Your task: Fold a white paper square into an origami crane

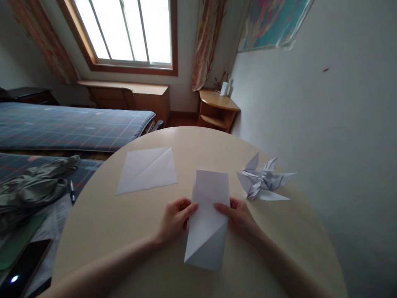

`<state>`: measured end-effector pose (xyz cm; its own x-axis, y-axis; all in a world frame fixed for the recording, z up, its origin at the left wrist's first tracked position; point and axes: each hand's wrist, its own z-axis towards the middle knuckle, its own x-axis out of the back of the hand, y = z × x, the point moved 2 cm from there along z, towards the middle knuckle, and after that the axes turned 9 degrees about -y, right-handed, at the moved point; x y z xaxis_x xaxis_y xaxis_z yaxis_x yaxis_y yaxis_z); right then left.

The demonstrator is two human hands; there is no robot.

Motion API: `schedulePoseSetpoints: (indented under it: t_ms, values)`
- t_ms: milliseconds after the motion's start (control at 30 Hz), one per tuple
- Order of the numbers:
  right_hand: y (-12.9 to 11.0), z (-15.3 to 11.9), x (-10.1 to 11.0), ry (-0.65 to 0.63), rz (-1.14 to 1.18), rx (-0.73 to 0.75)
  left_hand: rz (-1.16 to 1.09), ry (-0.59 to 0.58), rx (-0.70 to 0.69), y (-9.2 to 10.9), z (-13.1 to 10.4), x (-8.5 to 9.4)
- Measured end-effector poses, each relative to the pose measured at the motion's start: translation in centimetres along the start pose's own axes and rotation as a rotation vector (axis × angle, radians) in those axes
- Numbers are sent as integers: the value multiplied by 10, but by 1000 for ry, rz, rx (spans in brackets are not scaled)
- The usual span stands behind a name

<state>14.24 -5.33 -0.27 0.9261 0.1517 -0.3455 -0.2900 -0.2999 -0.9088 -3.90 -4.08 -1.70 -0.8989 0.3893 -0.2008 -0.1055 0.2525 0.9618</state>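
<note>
Between my two hands is a white sheet of paper [209, 215], folded into a tall rectangle, with a diagonal crease across its lower part. My left hand [176, 215] pinches its left edge, thumb on top and fingers curled behind. On the opposite edge, my right hand [240, 215] grips in the same way. A flat square sheet [149, 169] with a diagonal crease lies on the table to the left. Right of my hands sits a cluster of folded white paper cranes [265, 180], their pointed wings and tails overlapping.
The round table [204, 140] has a wall [341, 124] close on its right. At the left are a dark phone [26, 265], a pen [72, 192], a green folder [20, 240] and crumpled cloth [37, 186]. Beyond stand a plaid bed [74, 126] and a corner shelf [218, 101].
</note>
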Motion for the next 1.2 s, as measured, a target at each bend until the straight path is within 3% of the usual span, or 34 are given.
schedulePoseSetpoints:
  t_ms: [933, 1200]
  values:
    - [0, -1, 0, 50, -43, 1, 22, 19, -3, 2, -3, -2]
    - [-1, 0, 0, 35, -9, -10, 49, -37, -45, 5, -3, -1]
